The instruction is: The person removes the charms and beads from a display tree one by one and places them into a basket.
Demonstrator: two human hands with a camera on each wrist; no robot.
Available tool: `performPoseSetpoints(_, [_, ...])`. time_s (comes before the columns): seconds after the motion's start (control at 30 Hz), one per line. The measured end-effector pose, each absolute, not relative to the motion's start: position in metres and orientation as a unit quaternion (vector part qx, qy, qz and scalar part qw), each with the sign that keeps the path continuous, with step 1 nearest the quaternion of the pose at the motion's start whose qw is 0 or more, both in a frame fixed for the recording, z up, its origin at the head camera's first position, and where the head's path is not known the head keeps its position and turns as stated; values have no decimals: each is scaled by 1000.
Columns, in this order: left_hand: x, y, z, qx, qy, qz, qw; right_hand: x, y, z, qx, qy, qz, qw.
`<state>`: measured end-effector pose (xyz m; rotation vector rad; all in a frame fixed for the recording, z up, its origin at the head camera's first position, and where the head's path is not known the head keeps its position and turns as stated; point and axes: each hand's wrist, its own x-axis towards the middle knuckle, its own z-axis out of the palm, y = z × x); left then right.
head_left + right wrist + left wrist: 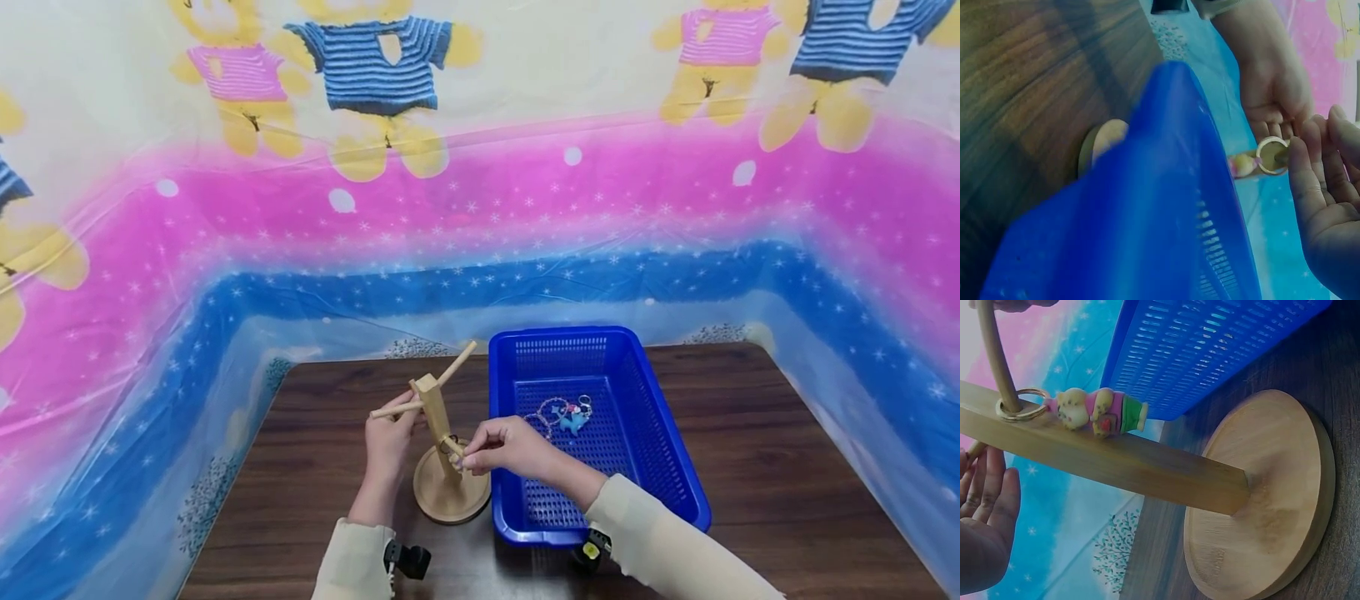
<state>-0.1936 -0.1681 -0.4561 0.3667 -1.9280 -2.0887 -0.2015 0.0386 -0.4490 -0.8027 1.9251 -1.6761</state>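
A wooden peg stand [437, 414] with a square post and round base [1279, 487] stands upright on the table. My left hand [387, 437] holds it near the top, fingers curled about a peg behind the post. The thumb and index finger of my right hand [510, 446] pinch the tip of the near peg [999, 356]. Around that peg, close to the post, hangs the metal ring [1022, 412] of a keychain. Its small animal figure [1100, 411], in pink and green, lies against the post. In the right wrist view, my right fingertips [1299, 153] partly hide the peg beside the ring.
A blue plastic basket [678, 467] sits right of the stand, close to its base. Inside lie a blue figure keychain [573, 421] and a pink beaded strand [546, 406]. A printed cloth [525, 275] surrounds the back and sides of the brown wooden table [765, 475].
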Motion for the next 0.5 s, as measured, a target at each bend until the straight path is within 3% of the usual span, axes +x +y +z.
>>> performPoseSetpoints(0.5, [-211,-167,-455,135,-766,-618,117,-186,18,-456,-280,690,-635,206])
